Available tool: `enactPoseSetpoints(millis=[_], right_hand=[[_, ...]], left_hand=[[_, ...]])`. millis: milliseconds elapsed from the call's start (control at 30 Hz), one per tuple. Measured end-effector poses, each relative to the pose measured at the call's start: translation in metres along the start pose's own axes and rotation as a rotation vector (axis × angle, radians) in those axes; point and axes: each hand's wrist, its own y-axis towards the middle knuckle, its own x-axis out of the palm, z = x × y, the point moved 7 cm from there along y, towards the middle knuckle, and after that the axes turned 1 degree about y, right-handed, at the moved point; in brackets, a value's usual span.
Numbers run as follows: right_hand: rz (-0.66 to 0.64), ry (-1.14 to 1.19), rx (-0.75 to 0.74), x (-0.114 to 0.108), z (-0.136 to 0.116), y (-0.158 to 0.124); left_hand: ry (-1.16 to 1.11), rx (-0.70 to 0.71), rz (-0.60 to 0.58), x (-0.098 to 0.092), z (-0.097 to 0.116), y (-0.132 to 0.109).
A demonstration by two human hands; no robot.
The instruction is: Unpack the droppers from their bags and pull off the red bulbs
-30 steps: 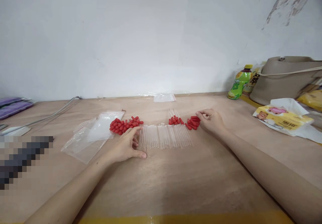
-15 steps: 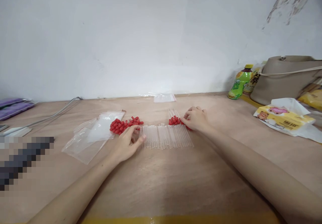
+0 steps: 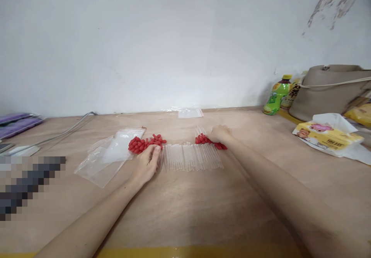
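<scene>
A row of thin clear tubes (image 3: 189, 157) lies side by side on the table. At its left end my left hand (image 3: 147, 162) is closed, thumb against the fingers. It is beside a heap of red rubber bulbs (image 3: 137, 145), and whatever it pinches is hidden. My right hand (image 3: 220, 133) is curled at the row's far right, touching a smaller group of red bulbs (image 3: 201, 138); its fingertips are mostly out of sight. A few more clear tubes (image 3: 199, 129) stick out behind that group. One red bulb (image 3: 222, 146) lies under the right wrist.
Clear plastic bags (image 3: 107, 157) lie left of the heap, and a small bag (image 3: 190, 113) by the wall. A grey cable (image 3: 69, 128) crosses the left side. A green bottle (image 3: 277, 95), a beige bag (image 3: 327, 92) and a tissue pack (image 3: 327, 134) stand or lie right.
My left thumb has closed against the fingers, off the tubes. My right hand has turned and curled more, uncovering red bulbs below its wrist.
</scene>
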Motion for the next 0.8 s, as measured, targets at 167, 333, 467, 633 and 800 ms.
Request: enactPoseSetpoints(millis=[167,333,467,633,800], right_hand=[[-0.119,0.133,0.117,-0.009,0.004,-0.007],[-0.1,0.307,0.001,-0.034,-0.011,-0.036],[-0.006,0.462,-0.238,-0.045,-0.028,-0.076],[0.291,0.16,-0.655,-0.039,-0.045,-0.138],[0.397,-0.034,-0.794,-0.022,-0.048,-0.161]], left_hand=[[0.035,0.058,0.05,-0.003,0.003,0.001],[0.055,0.226,0.134,-0.009,0.017,-0.002],[0.161,0.387,0.204,-0.009,0.035,-0.012],[0.306,0.725,0.283,0.004,0.071,-0.036],[0.42,0.854,0.376,0.012,0.09,-0.05]])
